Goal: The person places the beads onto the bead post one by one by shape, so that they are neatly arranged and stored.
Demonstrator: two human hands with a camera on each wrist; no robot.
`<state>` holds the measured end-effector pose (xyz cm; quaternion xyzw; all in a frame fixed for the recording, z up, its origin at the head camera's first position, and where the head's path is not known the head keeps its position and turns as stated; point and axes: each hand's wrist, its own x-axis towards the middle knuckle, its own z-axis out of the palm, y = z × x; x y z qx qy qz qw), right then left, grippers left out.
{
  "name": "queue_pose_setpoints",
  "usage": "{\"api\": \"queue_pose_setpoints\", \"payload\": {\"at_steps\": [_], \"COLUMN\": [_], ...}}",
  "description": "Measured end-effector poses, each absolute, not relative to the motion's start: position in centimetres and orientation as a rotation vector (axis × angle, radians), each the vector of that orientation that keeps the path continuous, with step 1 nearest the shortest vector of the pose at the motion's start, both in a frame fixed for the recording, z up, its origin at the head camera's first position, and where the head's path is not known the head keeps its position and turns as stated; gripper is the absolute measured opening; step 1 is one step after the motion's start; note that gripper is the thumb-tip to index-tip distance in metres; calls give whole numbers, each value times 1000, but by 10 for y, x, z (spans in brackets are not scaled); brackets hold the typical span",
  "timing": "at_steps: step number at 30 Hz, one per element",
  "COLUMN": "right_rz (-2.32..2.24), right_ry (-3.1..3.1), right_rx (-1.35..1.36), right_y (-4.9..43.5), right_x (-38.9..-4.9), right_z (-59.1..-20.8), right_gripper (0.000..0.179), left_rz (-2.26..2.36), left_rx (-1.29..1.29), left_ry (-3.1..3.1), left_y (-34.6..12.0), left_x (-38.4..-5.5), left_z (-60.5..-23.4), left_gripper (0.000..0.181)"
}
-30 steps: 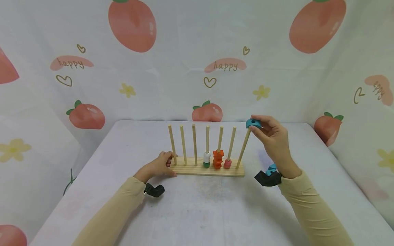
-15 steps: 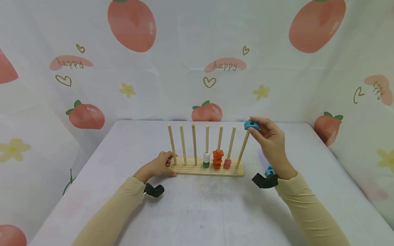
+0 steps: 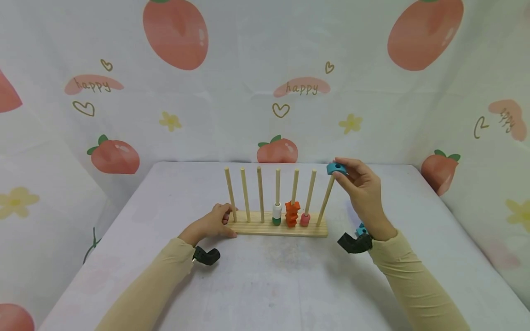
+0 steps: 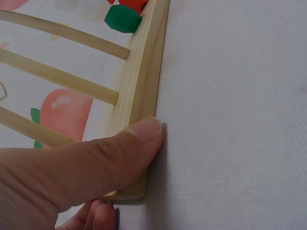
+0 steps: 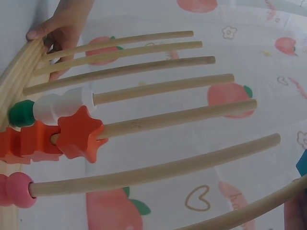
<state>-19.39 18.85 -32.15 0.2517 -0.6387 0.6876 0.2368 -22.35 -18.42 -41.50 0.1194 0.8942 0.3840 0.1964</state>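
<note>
My left hand (image 3: 211, 225) grips the left end of a wooden peg board (image 3: 285, 231), thumb along its front edge and fingers curled behind. In the left wrist view the thumb (image 4: 112, 155) lies across the board's corner. Between thumb and fingers my right hand (image 3: 366, 195) pinches a blue arched bead (image 3: 336, 168) with a hole in it. That bead sits right at the top of the rightmost peg (image 3: 325, 201), which leans to the right. Only an edge of the blue bead (image 5: 302, 164) enters the right wrist view.
Other pegs carry white beads (image 3: 276, 210) above a green bead (image 3: 276, 222), orange star beads (image 3: 292, 214) and pink beads (image 3: 305, 220). Three bare pegs stand at the left. More blue beads (image 3: 361, 231) lie on the table behind my right wrist.
My right hand has shifted slightly left and down with the blue bead, staying at the rightmost peg's tip. The left hand keeps its hold on the board.
</note>
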Motion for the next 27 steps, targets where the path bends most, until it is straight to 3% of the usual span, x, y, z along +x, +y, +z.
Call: {"api": "queue_pose_setpoints", "payload": {"at_steps": [27], "right_rz": [1906], "right_ry": [-1743], "right_rx": [706], "right_y": [191], "right_x": [-194], "right_z": [-321], "right_gripper": [35], "left_rz": [1071], "left_rx": [339], "left_ry": [2520], "left_y": [-185], "left_x": [-223], "left_z": [-416], "left_gripper": [66]}}
